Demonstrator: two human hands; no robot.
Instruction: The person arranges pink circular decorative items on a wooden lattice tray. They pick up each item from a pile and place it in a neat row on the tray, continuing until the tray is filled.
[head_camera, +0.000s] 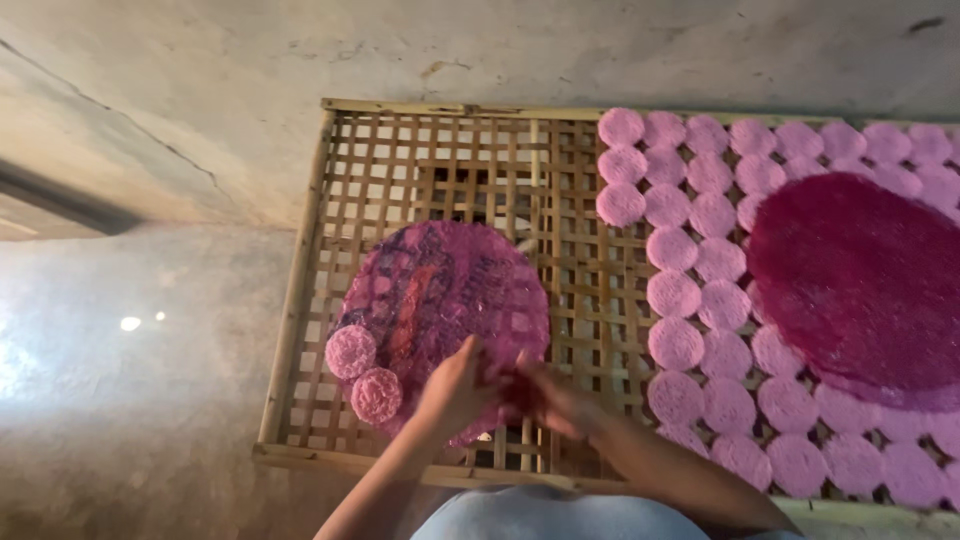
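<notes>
At the near edge of the bamboo rack, we found both hands, left hand and right hand, pinching a pink disc; blurred, it risked tearing.

A thin, translucent pink round sheet lies flat on the lattice, two small pink discs at its left edge.

Both forearms are bare, and a pale light-blue garment covers the lap below.

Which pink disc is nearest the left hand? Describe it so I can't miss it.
Start at the bamboo lattice tray and find the large translucent pink sheet on its left half. Two small discs sit at that sheet's lower left edge; it is the lower disc, just left of the left hand.
</notes>
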